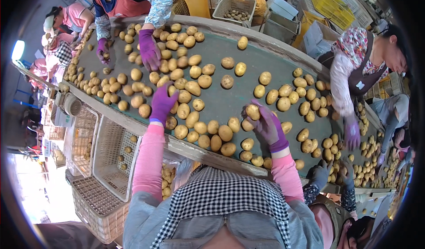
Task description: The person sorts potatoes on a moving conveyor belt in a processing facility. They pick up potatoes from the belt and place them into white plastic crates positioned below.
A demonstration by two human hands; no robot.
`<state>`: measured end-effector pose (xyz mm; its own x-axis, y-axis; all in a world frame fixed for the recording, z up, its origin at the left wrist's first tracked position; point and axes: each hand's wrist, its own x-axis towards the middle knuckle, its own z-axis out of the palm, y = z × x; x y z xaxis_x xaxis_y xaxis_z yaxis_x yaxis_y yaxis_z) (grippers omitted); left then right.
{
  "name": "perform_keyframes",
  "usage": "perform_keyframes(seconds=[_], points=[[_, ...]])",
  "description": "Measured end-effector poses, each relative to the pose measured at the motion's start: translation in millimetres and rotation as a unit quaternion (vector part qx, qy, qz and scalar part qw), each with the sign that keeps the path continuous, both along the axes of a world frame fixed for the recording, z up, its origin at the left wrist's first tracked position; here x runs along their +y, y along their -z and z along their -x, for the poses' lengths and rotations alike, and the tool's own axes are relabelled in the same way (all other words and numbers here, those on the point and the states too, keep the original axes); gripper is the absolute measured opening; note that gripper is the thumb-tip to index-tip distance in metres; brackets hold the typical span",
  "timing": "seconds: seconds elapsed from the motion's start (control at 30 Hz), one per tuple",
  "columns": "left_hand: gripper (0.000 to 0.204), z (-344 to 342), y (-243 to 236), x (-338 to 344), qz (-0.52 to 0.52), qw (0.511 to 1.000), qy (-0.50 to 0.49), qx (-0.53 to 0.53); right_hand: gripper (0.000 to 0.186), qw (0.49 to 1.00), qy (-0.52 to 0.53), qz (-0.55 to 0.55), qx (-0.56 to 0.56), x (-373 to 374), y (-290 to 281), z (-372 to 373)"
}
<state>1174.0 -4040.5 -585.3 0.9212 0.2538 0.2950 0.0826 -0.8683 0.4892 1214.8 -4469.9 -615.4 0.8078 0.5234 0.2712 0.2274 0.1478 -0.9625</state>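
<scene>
Potatoes (193, 88) are lying loose on the green belt (250, 59), many of them between the person's two purple-gloved hands. The right hand (271, 128) is clamped on one yellow potato (253, 112). The left hand (163, 102) reaches over several others; I cannot tell whether it grips one. Across the belt, a co-worker's hand (149, 49) is also among them, purple-gloved.

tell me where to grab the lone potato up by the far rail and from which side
Probably across its rounded sides, from above and the near side: the potato is a smooth oval with bare belt in front of it, while the far rail runs close behind.
</scene>
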Motion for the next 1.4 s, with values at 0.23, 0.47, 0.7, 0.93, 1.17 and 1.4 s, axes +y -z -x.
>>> perform_keyframes(seconds=[0.23,0.47,0.7,0.93,1.17,1.4], points=[[0.062,27.3,19.9,-92.9,-0.022,1.000,-0.012,-0.002,0.045,0.999,-0.006,0.042,-0.010,65.2,-33.4,-41.5],[0.069,46.2,24.3,-145.5,-0.021,0.999,-0.045,-0.003,0.039,0.843,0.064,0.356,-0.398,198.2,-4.0,-73.3],[0.063,59.6,25.3,-182.5,-0.003,1.000,-0.006,0.016,0.025,0.780,-0.046,0.518,-0.348,170.5,18.3,-74.8],[0.062,62.3,30.3,-201.9,-0.062,0.997,-0.027,0.032,0.034,0.883,0.012,0.347,-0.316,-20.1,70.0,-26.2],[0.062,58.4,41.7,-217.6,-0.014,0.999,-0.017,0.041,0.048,0.912,0.006,0.408,-0.037,-225.8,87.8,-43.8],[0.063,48.5,71.2,-318.2,0.016,0.996,0.045,0.073,0.049,0.935,-0.016,-0.202,0.292,-303.7,70.0,-50.6]])
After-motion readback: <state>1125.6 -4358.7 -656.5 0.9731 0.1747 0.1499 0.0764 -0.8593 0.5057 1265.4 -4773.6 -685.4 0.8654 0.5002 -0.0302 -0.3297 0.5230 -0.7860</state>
